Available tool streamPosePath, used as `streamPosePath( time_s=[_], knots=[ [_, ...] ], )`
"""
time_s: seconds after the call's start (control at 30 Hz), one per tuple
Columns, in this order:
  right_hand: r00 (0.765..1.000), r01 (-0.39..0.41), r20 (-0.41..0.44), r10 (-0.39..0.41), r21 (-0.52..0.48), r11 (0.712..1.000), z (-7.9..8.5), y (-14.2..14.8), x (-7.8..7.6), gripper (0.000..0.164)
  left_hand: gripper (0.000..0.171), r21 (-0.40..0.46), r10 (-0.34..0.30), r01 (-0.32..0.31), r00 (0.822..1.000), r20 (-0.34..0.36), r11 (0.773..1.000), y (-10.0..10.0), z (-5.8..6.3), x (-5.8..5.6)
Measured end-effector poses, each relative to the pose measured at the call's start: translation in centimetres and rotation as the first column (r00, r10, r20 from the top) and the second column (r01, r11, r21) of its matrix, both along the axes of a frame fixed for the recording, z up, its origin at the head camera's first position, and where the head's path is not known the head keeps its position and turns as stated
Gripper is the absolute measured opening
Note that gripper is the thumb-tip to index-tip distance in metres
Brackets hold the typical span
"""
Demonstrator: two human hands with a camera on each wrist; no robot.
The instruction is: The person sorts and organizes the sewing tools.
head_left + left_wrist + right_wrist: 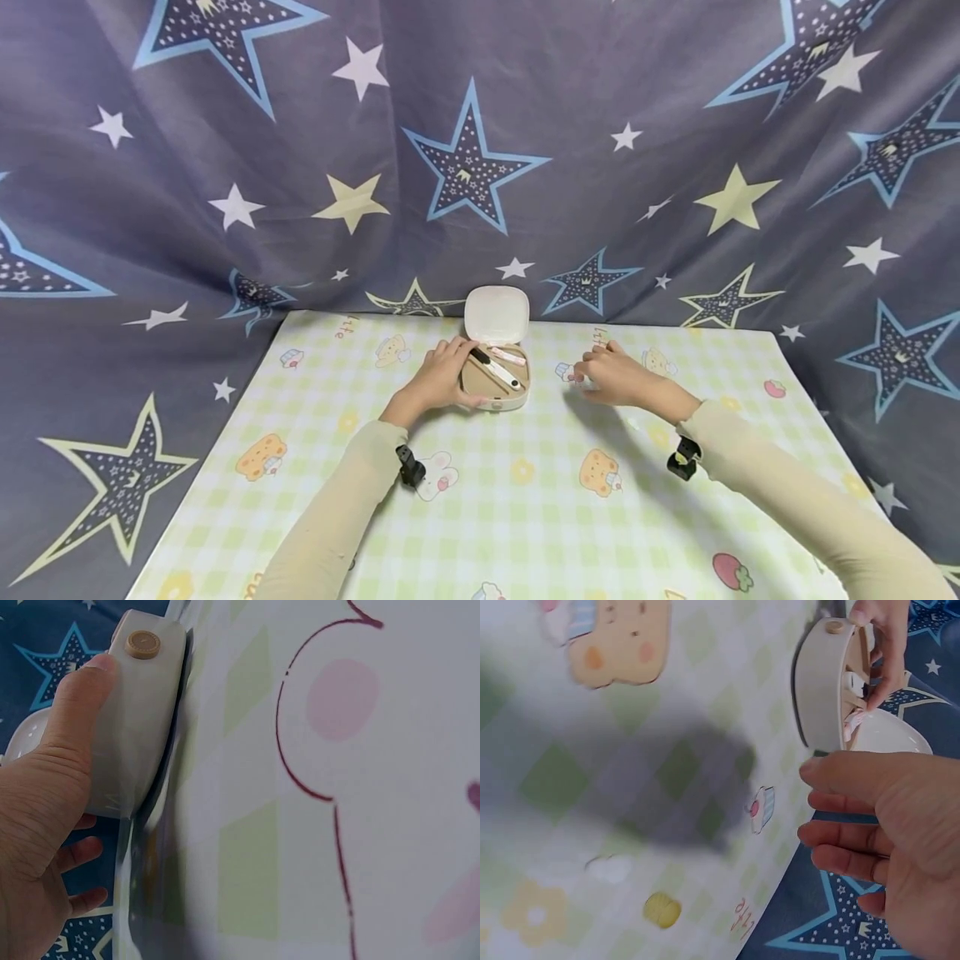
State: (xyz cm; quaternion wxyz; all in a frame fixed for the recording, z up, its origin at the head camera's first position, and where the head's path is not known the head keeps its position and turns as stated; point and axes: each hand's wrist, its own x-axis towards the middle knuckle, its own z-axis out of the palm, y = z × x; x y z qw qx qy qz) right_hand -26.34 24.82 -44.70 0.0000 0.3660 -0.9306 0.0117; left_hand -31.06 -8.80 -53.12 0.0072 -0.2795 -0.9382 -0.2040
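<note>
A small white case [504, 403] with a tan interior stands at the back of the table, its white lid [497, 315] raised behind it. Across the inside lies a slim black-and-white tool [501, 372], and a pink-and-white stick [507, 356] lies beside it. My left hand [442, 372] grips the case from its left side. Its thumb [79, 697] presses the front wall near a round tan button [142, 644], with the other fingers around the far side. To the right of the case, my right hand [611, 374] hovers over the table with loosely bent fingers, holding nothing.
A checked cloth [525, 517] with cartoon prints covers the table. A dark curtain with stars [585, 208] hangs right behind the table's back edge. Black wrist devices sit on the left sleeve [409, 465] and right sleeve [684, 457].
</note>
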Motion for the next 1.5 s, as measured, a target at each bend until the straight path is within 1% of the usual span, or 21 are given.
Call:
streamPosePath(
  time_s=[0.2,0.33,0.47,0.57,0.73,0.8,0.9,1.0,1.1,1.27,1.37,1.5],
  knots=[
    [0.998,-0.032,0.048,0.029,0.075,0.997,0.1,1.2,0.1,0.015,0.113,0.010,0.005,-0.004,1.000,-0.027,1.000,-0.3,0.1,-0.1],
    [0.996,-0.020,0.089,0.008,0.140,0.990,0.1,1.8,0.2,0.017,0.112,0.003,0.003,-0.003,1.000,-0.030,1.000,-0.3,0.2,-0.2],
    [0.995,-0.022,0.096,0.001,0.217,0.976,0.0,2.2,0.4,0.017,0.111,0.005,0.007,-0.007,1.000,-0.021,1.000,-0.3,0.3,-0.2],
    [0.997,-0.033,0.071,0.015,0.253,0.967,-0.3,2.6,0.6,0.021,0.111,0.005,0.009,-0.009,1.000,-0.014,1.000,-0.3,0.3,-0.2],
    [0.999,-0.049,-0.007,0.053,0.309,0.950,-1.3,3.2,0.9,0.040,0.111,0.006,0.013,-0.013,1.000,-0.007,1.000,-0.2,0.1,-0.2],
    [0.998,-0.051,-0.027,0.063,0.325,0.944,-1.6,3.5,1.1,0.041,0.111,0.008,0.014,-0.014,1.000,-0.004,1.000,-0.2,0.1,-0.2],
    [0.998,-0.050,-0.030,0.063,0.328,0.943,-2.0,3.9,1.3,0.034,0.111,0.008,0.014,-0.014,1.000,-0.002,1.000,-0.2,0.0,-0.2],
    [0.999,-0.033,-0.016,0.041,0.322,0.946,-2.4,4.4,1.4,0.027,0.111,0.009,0.014,-0.014,1.000,-0.004,1.000,-0.2,0.0,-0.1],
    [0.999,-0.031,-0.008,0.035,0.305,0.952,-3.1,4.8,1.5,0.025,0.111,0.006,0.011,-0.011,1.000,-0.005,1.000,-0.2,-0.1,-0.1],
    [0.996,-0.063,-0.047,0.081,0.303,0.951,-4.3,5.4,1.8,0.020,0.112,0.006,0.000,0.000,1.000,0.003,1.000,-0.1,-0.1,0.0],
    [0.990,-0.085,-0.086,0.115,0.292,0.953,-4.8,5.7,1.9,0.022,0.112,0.011,-0.001,0.001,1.000,0.003,1.000,-0.1,0.0,0.1],
    [0.976,-0.131,-0.134,0.170,0.257,0.957,-5.3,6.5,2.1,0.029,0.112,0.011,-0.002,0.002,1.000,0.006,1.000,0.0,0.1,0.1]
  ],
)
